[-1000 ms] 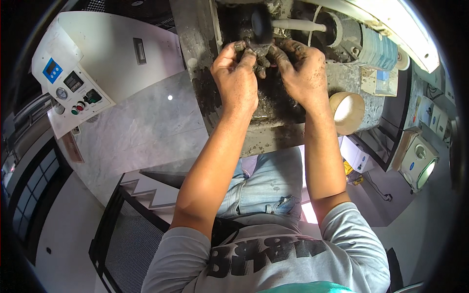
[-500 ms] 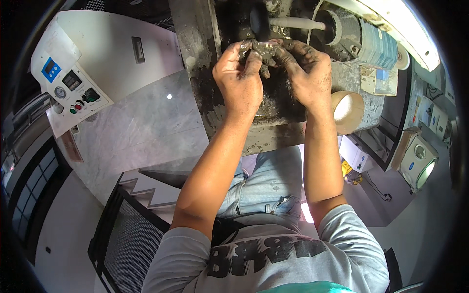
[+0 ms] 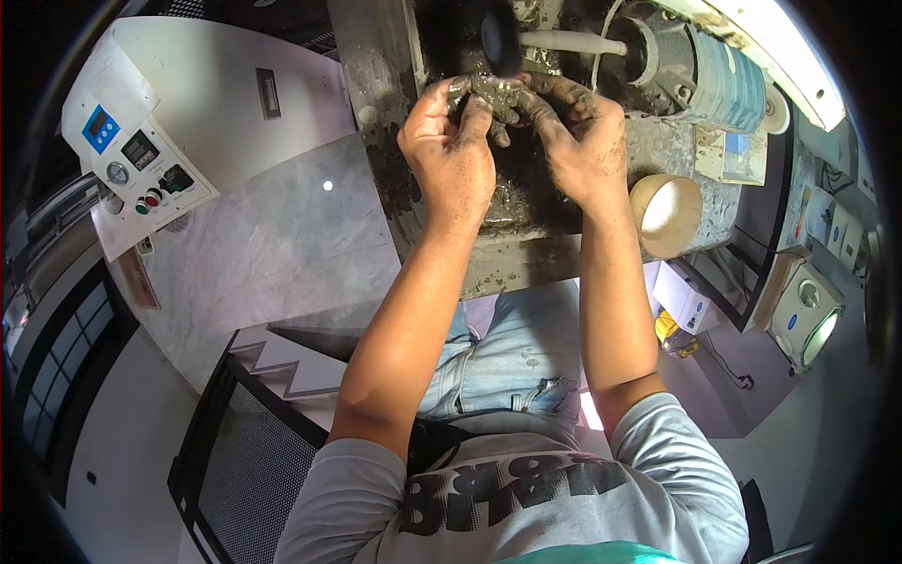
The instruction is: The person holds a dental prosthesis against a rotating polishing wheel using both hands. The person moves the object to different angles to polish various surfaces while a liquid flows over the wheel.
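Observation:
Both my hands, smeared with dark grey slurry, are raised at the polishing wheel. My left hand (image 3: 451,150) pinches one side of a small slurry-coated piece (image 3: 498,92), thumb toward me. The fingers of my right hand (image 3: 584,141) close on its other side. Mud and fingers cover much of the piece, so its kind cannot be made out. Just beyond it is a dark round polishing wheel (image 3: 501,39), blurred at its edges, on a pale tapered spindle (image 3: 573,42). The piece seems to meet the wheel's near edge, though contact is hard to tell.
A blue-grey motor (image 3: 723,80) drives the spindle from the right. Below it stands a tan round bowl (image 3: 669,216) with pale contents. The slurry-stained tray (image 3: 536,202) lies under my hands. At left is a white cabinet with a control panel (image 3: 141,164); a mesh-backed chair (image 3: 254,461) stands lower left.
Both hands have shifted slightly left with the piece, keeping their grip. The wheel and motor are in nearly the same place.

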Motion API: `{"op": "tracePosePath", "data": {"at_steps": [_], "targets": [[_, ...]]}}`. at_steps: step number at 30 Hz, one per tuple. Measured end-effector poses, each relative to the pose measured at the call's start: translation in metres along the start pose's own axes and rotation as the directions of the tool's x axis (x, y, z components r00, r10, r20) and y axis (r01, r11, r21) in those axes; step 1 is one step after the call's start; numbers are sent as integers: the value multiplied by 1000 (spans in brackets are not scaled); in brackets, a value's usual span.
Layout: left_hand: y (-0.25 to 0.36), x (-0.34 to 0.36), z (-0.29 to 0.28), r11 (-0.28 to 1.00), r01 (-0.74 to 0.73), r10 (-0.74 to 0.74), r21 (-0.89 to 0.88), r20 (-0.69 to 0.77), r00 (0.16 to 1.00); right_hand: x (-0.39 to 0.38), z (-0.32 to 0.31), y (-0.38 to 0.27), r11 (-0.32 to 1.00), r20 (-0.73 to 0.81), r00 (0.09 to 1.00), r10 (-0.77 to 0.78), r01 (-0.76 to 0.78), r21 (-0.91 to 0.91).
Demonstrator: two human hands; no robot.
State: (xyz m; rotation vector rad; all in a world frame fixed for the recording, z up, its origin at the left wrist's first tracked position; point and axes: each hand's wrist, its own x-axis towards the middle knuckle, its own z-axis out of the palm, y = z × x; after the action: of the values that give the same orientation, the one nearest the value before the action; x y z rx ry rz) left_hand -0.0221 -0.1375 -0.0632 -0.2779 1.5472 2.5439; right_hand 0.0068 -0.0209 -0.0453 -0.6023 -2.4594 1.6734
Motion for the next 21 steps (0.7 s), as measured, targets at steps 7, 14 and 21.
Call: {"op": "tracePosePath", "data": {"at_steps": [7, 14, 21], "targets": [[6, 0, -20, 871, -180, 104, 457, 186, 977, -17, -20, -9, 888, 33, 945, -326, 318, -331], [9, -9, -18, 835, -261, 95, 484, 341, 935, -35, -34, -2, 789, 87, 852, -517, 514, -336], [2, -10, -24, 940, -93, -29, 329, 349, 937, -32, -40, -6, 819, 93, 870, -484, 488, -302]]}}
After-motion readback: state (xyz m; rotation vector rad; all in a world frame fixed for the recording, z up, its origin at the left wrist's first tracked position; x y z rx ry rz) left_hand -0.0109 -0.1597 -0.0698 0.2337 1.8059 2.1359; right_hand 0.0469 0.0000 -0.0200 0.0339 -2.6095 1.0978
